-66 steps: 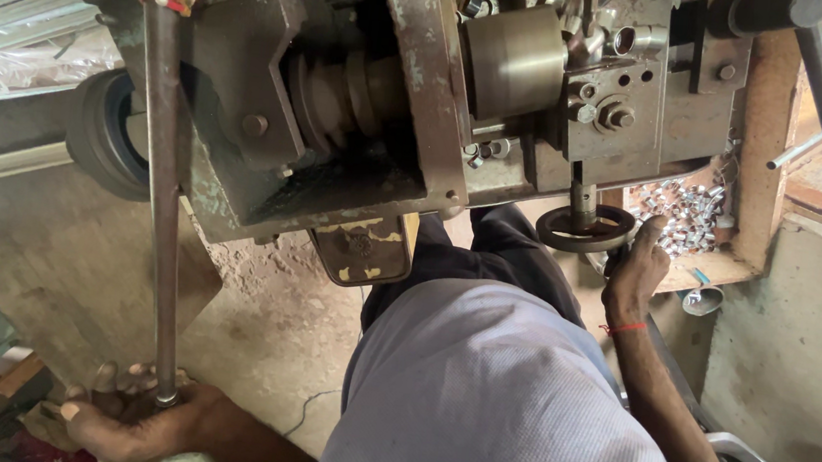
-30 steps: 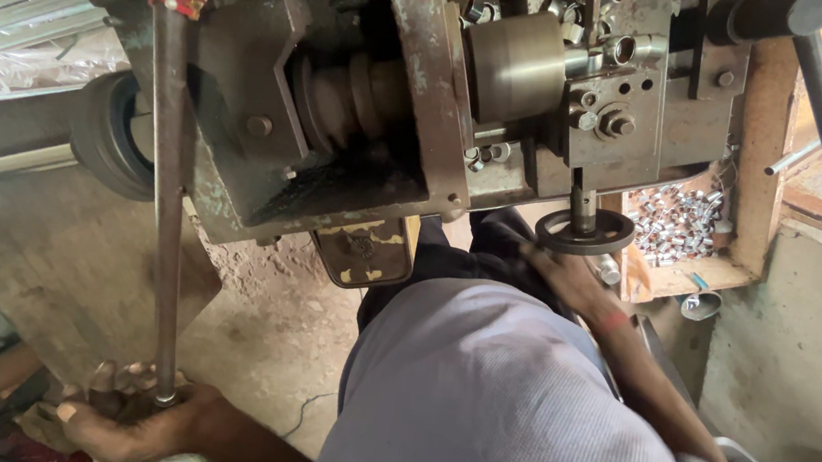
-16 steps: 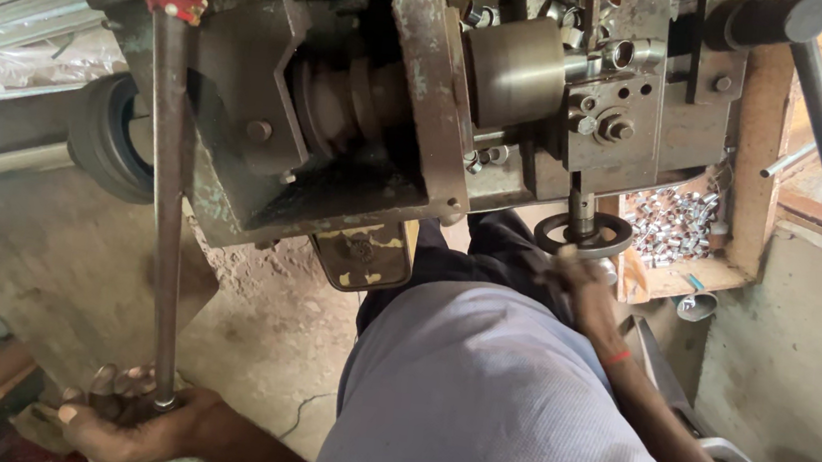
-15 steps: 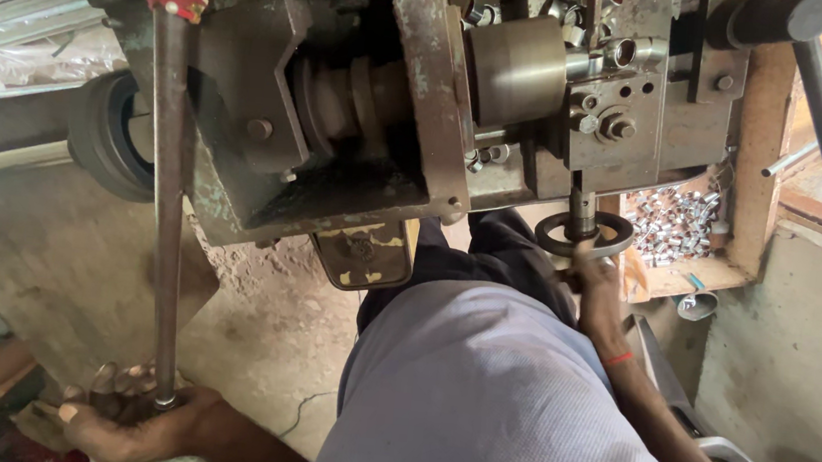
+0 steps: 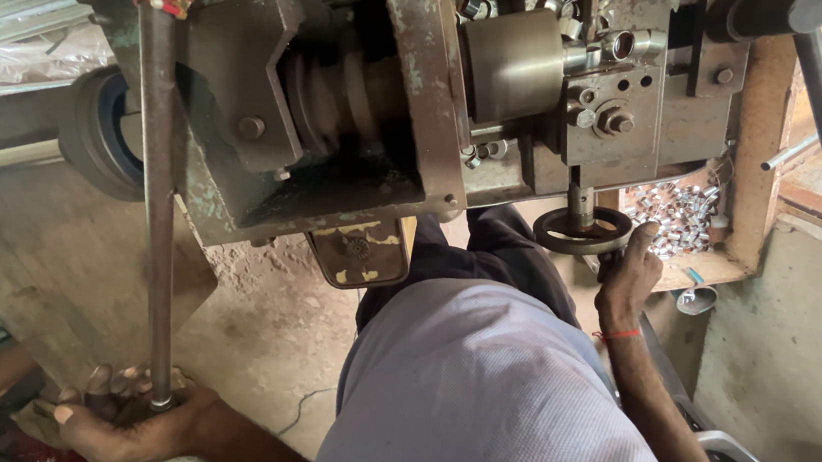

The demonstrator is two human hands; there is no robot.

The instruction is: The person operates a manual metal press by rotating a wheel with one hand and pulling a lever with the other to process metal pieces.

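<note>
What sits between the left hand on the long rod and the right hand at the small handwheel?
In the head view, the person's own lap in grey cloth fills the stretch between the left hand and the right hand.

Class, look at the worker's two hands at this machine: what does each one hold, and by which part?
The left hand grips the long metal rod at its bottom end. The right hand touches the rim of the small handwheel; a full grip cannot be told.

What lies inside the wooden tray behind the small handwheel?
The tray holds a heap of small shiny metal pieces. The handwheel, with the right hand at it, and the machine cover the tray's near and upper parts.
</note>
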